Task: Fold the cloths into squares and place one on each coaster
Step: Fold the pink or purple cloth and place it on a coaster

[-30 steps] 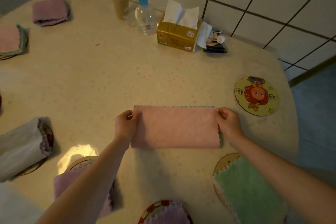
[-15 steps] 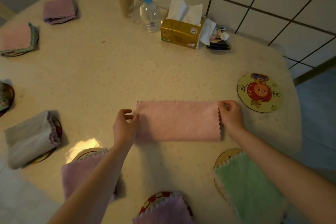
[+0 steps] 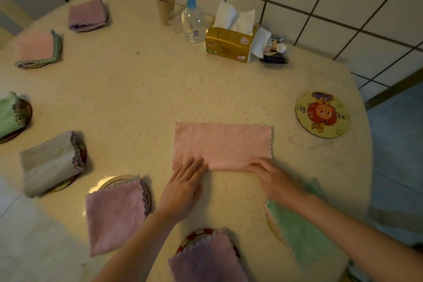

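**Pink cloth at the half-fold stage, one coaster left bare**

The pink cloth [image 3: 223,145] is shown lying flat as a long rectangle on the table [image 3: 142,89], near its front middle and well apart from every coaster. Its near edge is pressed down by both hands. The left hand [image 3: 184,186] is laid on the near left corner with straight fingers; nothing is gripped. The right hand [image 3: 272,177] is set on the near right corner with fingers extended; whether the edge is also pinched under the fingertips cannot be told from this view.

Progress is judged as follows. Seven folded cloths are seen already resting on coasters around the table: the purple cloth [image 3: 88,15] and the pink-and-green cloth [image 3: 37,49] at the far left, the green cloth at the left edge [image 3: 10,113], the grey cloth [image 3: 50,162], the mauve cloth [image 3: 114,215], the lilac cloth [image 3: 207,258] at the near edge, and the green cloth by the right forearm [image 3: 299,231]. Only the cartoon coaster [image 3: 322,114], to the right of the pink cloth, is left uncovered.

What remains appears to be one further fold, end to end, by which the rectangle is made square, and then the placing of that square on the cartoon coaster. The task is thus taken to be close to its end.
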Action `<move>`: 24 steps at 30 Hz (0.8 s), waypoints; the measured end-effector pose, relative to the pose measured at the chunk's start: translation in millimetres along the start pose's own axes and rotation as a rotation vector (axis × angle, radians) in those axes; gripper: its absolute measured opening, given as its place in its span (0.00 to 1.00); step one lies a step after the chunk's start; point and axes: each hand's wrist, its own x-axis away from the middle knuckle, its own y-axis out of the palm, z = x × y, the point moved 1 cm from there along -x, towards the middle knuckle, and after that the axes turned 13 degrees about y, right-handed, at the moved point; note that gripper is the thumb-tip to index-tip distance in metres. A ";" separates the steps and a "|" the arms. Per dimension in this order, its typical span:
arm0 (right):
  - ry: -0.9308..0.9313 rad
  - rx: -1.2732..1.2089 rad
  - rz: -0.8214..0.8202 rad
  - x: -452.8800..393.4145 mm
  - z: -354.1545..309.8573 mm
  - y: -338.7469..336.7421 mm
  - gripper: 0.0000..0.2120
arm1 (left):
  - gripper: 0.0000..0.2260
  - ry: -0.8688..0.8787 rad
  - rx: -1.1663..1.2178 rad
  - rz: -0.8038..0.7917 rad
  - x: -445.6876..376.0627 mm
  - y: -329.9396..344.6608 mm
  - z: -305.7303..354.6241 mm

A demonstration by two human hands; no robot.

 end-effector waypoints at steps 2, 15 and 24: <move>-0.036 0.098 -0.005 -1.6 -0.8 0.3 0.32 | 0.24 -0.009 -0.025 -0.001 1.8 -3.1 -0.9; -0.120 0.357 0.010 -20.6 -13.8 -17.8 0.31 | 0.14 0.173 -0.333 -0.026 -28.3 -46.2 -50.6; -0.278 -0.184 -0.078 17.4 -75.4 -12.1 0.18 | 0.22 0.112 -0.372 0.067 -26.9 -77.6 -77.8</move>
